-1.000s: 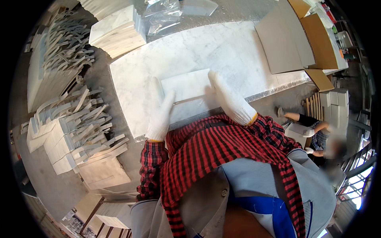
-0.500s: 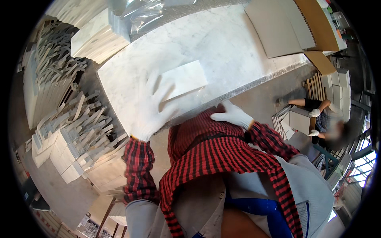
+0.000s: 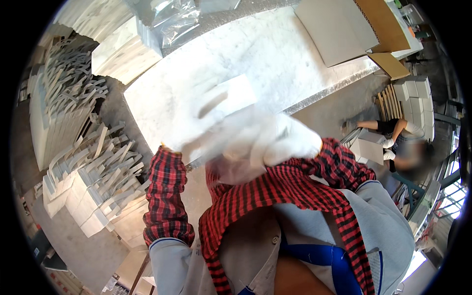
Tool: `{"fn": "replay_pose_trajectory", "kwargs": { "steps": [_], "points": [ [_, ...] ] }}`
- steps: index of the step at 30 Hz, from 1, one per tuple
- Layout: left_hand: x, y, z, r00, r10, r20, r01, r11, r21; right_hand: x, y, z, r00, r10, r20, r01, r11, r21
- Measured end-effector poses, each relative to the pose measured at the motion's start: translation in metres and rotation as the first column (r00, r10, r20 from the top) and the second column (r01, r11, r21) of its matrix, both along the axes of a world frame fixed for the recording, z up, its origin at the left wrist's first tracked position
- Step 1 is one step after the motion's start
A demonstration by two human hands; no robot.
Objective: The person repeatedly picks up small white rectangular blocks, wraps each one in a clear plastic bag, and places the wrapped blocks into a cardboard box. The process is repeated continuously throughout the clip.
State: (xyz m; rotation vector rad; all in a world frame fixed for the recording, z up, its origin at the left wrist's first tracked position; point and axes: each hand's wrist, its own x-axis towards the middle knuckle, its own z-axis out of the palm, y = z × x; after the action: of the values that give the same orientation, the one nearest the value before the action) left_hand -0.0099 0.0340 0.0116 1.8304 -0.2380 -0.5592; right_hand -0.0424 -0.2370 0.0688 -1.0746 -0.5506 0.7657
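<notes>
1. Two white-gloved hands work here, placed by a clock face centred on the view. The left hand (image 3: pixel 189 120) lies at 10 o'clock, fingers outstretched and blurred; it looks to be grasping nothing, and I cannot tell whether it touches the tile.
2. The right hand (image 3: pixel 295 140) is at 3 o'clock, partly curled. One blurred, pale shape (image 3: pixel 236 137) spreads from it toward the left hand; I cannot tell what it is or whether the hand grips it.
3. One white rectangular tile (image 3: pixel 243 93) lies at 12 o'clock on the marbled worktop (image 3: pixel 255 44), just beside the left fingers.
4. Two tile stacks (image 3: pixel 125 56) stand between 10 and 11 o'clock, one behind the other. One heap of clear plastic (image 3: pixel 177 22) lies at 11.
5. One open cardboard box (image 3: pixel 339 32) sits between 1 and 2 o'clock, on the worktop.
6. Two groups of pieces with pale strips stand leftward: one (image 3: pixel 69 93) between 9 and 10, one (image 3: pixel 93 182) between 8 and 9.
7. One co-worker (image 3: pixel 403 147) is at 3 o'clock, two gloved hands by one carton (image 3: pixel 368 146).
</notes>
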Motion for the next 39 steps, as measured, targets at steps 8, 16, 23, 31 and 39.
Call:
{"fn": "replay_pose_trajectory", "kwargs": {
  "steps": [8, 16, 23, 31, 39],
  "points": [
    [-0.023, 0.037, -0.027, 0.979, 0.184, 0.085, -0.184, 0.983, -0.012, 0.131, 0.069, -0.006, 0.932, -0.280, -0.232, 0.294, 0.955, 0.029],
    [0.000, -0.008, -0.063, 0.775, 0.623, 0.105, -0.630, 0.775, 0.050, 0.209, 0.068, -0.105, 0.847, -0.490, -0.209, 0.427, 0.859, -0.282],
    [0.004, -0.010, -0.058, 0.708, 0.704, 0.064, -0.706, 0.708, 0.028, 0.139, 0.005, -0.101, 0.790, -0.579, -0.202, 0.417, 0.749, -0.515],
    [0.005, -0.007, -0.067, 0.660, 0.738, -0.140, -0.751, 0.643, -0.152, 0.129, 0.031, -0.093, 0.949, -0.316, -0.015, 0.263, 0.814, -0.518],
    [0.008, -0.002, -0.048, 0.638, 0.735, -0.231, -0.770, 0.598, -0.222, 0.138, 0.029, -0.109, 0.917, -0.329, 0.224, 0.384, 0.585, -0.714]
  ]
}}
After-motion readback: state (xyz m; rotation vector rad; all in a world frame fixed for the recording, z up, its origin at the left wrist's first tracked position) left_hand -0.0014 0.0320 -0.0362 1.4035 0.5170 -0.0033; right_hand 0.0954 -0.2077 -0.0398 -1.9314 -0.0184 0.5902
